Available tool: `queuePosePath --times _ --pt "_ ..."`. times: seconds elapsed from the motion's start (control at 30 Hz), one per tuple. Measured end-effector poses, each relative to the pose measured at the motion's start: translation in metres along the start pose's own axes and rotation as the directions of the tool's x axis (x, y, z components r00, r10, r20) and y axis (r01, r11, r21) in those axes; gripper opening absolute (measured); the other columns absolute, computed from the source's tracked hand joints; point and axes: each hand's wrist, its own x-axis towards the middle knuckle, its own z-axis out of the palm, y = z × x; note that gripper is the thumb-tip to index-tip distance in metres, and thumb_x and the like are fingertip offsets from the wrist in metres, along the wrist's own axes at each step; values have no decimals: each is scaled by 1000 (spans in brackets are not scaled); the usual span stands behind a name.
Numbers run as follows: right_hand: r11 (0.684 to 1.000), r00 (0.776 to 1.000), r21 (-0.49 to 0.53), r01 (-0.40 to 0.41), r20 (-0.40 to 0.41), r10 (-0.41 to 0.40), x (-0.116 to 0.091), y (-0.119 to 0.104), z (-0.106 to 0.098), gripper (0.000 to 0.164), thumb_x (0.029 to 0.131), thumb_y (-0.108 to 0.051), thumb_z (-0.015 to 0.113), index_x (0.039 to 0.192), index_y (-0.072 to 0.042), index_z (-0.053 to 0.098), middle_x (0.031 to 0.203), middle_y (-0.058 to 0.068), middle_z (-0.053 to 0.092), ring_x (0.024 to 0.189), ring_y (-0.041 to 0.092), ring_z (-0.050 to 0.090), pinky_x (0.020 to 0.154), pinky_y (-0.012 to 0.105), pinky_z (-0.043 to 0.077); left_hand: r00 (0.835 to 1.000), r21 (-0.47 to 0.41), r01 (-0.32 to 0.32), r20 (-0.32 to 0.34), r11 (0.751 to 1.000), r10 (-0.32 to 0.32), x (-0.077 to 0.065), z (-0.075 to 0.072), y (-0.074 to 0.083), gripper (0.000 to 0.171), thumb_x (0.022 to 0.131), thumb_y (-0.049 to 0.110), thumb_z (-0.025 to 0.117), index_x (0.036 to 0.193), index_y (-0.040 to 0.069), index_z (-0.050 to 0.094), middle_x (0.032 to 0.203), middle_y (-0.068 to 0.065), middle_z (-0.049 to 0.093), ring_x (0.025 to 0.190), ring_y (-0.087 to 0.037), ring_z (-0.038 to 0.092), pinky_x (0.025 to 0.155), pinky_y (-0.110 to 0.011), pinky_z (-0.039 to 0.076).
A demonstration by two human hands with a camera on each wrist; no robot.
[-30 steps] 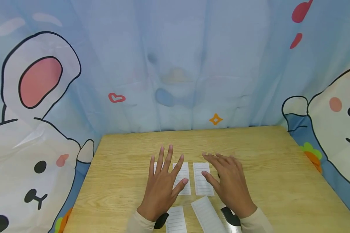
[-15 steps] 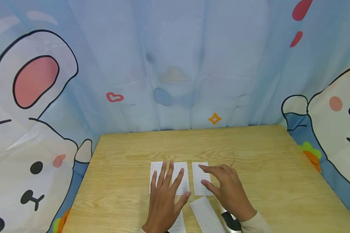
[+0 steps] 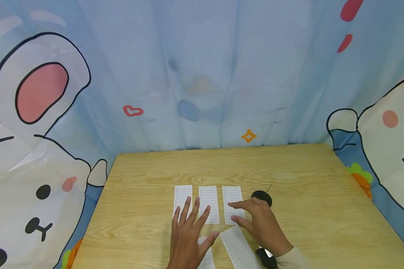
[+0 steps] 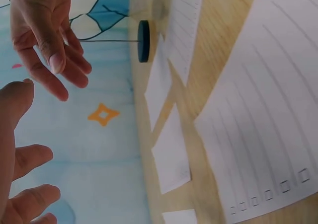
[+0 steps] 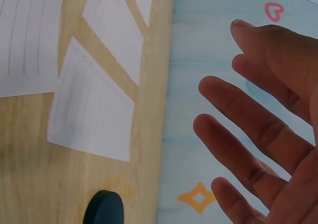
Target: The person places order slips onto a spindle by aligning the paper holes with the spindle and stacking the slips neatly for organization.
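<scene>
My left hand [image 3: 190, 239] hovers with spread fingers over the near end of the paper slips, holding nothing. My right hand [image 3: 262, 224], fingers loosely bent and thumb apart, hangs beside the back right slip [image 3: 231, 195]; its grasp is empty. Two more lined white slips, the back left one [image 3: 182, 196] and the back middle one [image 3: 208, 213], complete a row. Nearer lie a front left slip [image 3: 206, 259], partly under the left hand in view, and a slanted front right slip [image 3: 239, 248]. Small checkboxes show along one slip [image 4: 258, 149] in the left wrist view.
Behind the right hand stands a paper spike [image 3: 262, 195], a thin metal rod on a round black base. The wooden table [image 3: 138, 194] ends at a blue cartoon curtain [image 3: 202, 74]. A black wrist mount [image 3: 266, 257] sits at the right sleeve [image 3: 293, 257].
The left hand has moved back toward the person, uncovering the back left slip. The right hand has come nearer too, its fingers more bent, and the black base now shows behind it.
</scene>
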Motion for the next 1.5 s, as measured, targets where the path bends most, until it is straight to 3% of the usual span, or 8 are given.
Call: queuePosePath --times 0.17,0.4,0.67,0.93,1.23,1.5 --pt "1000 999 -1 -29 26 29 -2 3 5 39 76 -20 95 112 -28 83 107 -14 82 97 10 70 94 52 52 1000 18 -9 -26 1000 10 -8 6 0 69 83 62 81 140 26 71 156 -8 60 150 -34 51 120 -54 28" --pt "995 991 20 -95 101 93 -6 10 15 34 75 -19 96 105 -28 85 103 -14 82 96 9 71 92 49 53 997 41 -59 -49 997 61 -23 18 4 72 73 66 87 133 28 75 147 -6 68 145 -32 57 115 -55 38" --pt "990 978 22 -142 155 137 -6 15 26 29 72 -20 98 96 -30 85 99 -17 81 93 9 68 85 36 56 994 31 -84 -67 996 86 -32 23 6 78 67 73 86 131 30 76 142 -3 72 143 -29 58 127 -43 19" --pt "975 957 -18 -222 186 221 -7 21 39 29 68 -18 100 90 -31 85 95 -18 78 97 9 63 87 36 55 989 29 -112 -96 993 114 -34 30 3 73 63 72 88 121 29 80 139 -4 73 138 -31 62 121 -47 29" --pt "969 943 -66 -238 225 247 -8 27 52 30 62 -18 101 85 -26 84 88 -13 73 91 7 57 85 33 53 992 29 -121 -36 992 122 -40 40 9 66 63 77 86 114 36 82 141 0 72 140 -28 61 115 -51 37" --pt "971 939 -89 -223 250 238 -9 29 57 28 63 -20 101 81 -26 80 82 -15 65 86 5 55 83 33 52 992 -2 -120 39 993 120 -42 42 13 61 66 78 83 112 37 83 141 1 72 140 -27 61 112 -52 42"
